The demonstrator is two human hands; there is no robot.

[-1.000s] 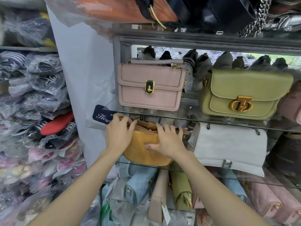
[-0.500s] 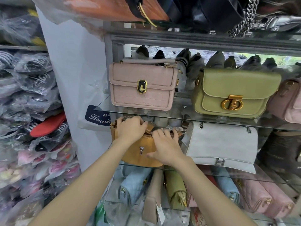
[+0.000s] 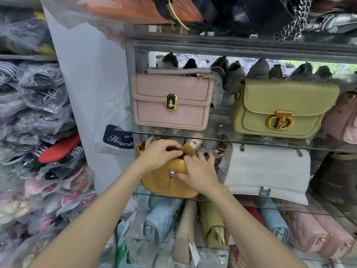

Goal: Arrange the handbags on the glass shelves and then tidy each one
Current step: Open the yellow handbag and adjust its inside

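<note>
Far left: stacked plastic-wrapped slippers (image 3: 36, 120), one red sole (image 3: 59, 148) showing among them. Beside these, a white wall panel (image 3: 87, 84) and a dark blue label with script lettering (image 3: 118, 137) at the shelf corner. Upper glass shelf (image 3: 218, 135): pale pink rectangular croc-embossed handbag with black-and-gold clasp (image 3: 172, 101) upright at left; olive-green leather flap handbag with gold round clasp (image 3: 284, 109) upright to its right, well apart; part of a dusty pink bag (image 3: 345, 117) at the frame edge. Middle glass shelf (image 3: 172, 195): mustard-yellow rounded leather handbag with small silver clasp (image 3: 164, 182) standing at the left end, directly under the pink one. Left hand (image 3: 160, 155) over the top opening of the yellow bag, fingers curled, grip pinching the tan flap edge. Right hand (image 3: 197, 171) against the bag's front and upper right, fingers bent over the rim, thumb near the silver clasp; grip closed on the bag's upper edge. Just right of the yellow bag, touching or nearly so: light grey suede handbag with chain strap and silver buckle (image 3: 268, 171). Lowest shelf: pale blue quilted bags (image 3: 162, 221), a beige bag (image 3: 183, 235), an olive bag (image 3: 212, 227), and pink quilted bags (image 3: 316, 235) packed side by side.
</note>
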